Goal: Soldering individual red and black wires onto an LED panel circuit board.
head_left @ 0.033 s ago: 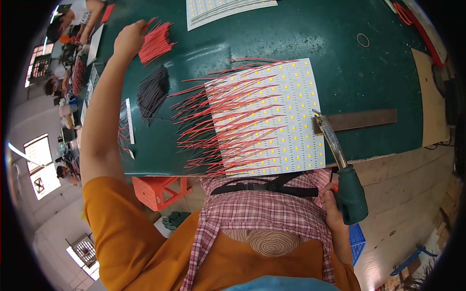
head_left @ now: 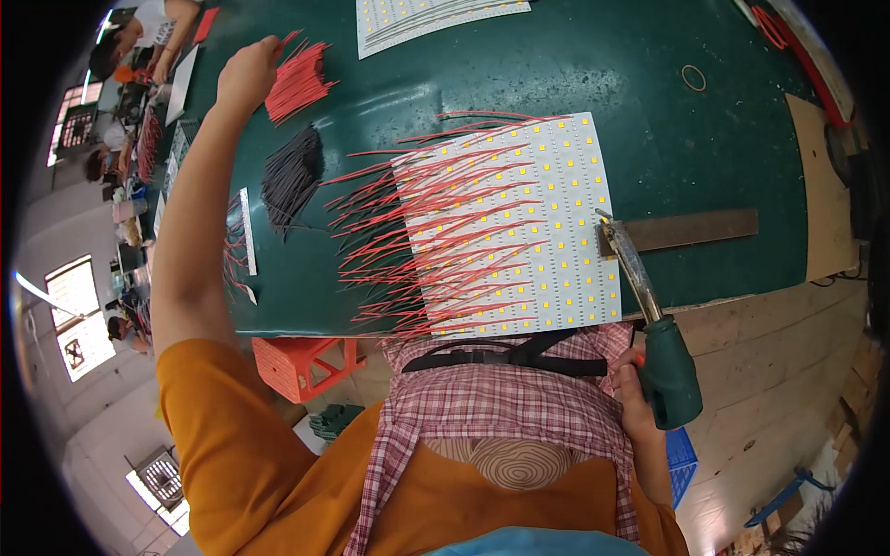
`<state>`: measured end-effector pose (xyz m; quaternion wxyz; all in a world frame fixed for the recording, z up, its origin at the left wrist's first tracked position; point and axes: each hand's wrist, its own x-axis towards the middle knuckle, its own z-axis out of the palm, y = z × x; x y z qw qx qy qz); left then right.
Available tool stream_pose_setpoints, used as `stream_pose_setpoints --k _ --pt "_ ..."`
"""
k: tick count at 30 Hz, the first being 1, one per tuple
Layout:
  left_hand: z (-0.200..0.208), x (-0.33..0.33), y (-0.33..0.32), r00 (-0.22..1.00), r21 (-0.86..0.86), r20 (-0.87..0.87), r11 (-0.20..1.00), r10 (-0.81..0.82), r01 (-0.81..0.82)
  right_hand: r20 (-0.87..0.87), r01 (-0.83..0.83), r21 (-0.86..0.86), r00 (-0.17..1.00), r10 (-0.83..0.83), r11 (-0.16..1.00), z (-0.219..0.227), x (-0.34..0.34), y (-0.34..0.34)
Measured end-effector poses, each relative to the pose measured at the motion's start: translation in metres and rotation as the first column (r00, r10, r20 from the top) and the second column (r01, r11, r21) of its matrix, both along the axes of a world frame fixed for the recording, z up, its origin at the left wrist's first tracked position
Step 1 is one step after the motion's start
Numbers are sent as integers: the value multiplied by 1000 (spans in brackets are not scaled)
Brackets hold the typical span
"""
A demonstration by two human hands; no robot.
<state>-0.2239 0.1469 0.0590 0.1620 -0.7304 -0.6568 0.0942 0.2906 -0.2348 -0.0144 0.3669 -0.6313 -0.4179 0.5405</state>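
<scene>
At the far left, my left hand (head_left: 247, 76) reaches to a pile of short red wires (head_left: 298, 83), its fingertips pinched on the end of a red wire. My right hand (head_left: 634, 400), near the table's front edge, is closed round the green handle of a soldering iron (head_left: 671, 371), which partly hides the fingers. The iron's metal tip points away from me, over the right edge of a white LED board (head_left: 565, 222) with rows of yellow chips. Many red and black wires (head_left: 399, 222) lie across that board's left half and stick out past its left edge.
A heap of black wires (head_left: 293, 176) lies left of the board. A flat brown bar (head_left: 695, 229) extends right from the board's edge. More LED boards (head_left: 436, 20) are stacked at the back. A rubber band (head_left: 692, 77) and cardboard (head_left: 816, 185) are at right. Other people sit far left.
</scene>
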Motion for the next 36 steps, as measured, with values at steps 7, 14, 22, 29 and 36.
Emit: stream_pose_setpoints --k 7,14,22,29,36 --pt "40 72 -18 904 -199 -367 968 -218 153 152 -125 142 983 103 982 7 -10 17" --pt "-14 126 -41 561 -341 -639 847 -527 407 37 -188 136 982 184 973 -2 -8 5" --pt "19 149 -52 866 -126 -286 912 -409 390 41 -131 206 991 126 970 3 0 5" --pt "-2 149 -103 -8 397 912 886 -411 -240 136 -233 235 969 205 944 5 -2 14" --pt "-35 124 -105 -9 351 930 892 -369 -285 271 -376 264 913 306 888 10 2 14"
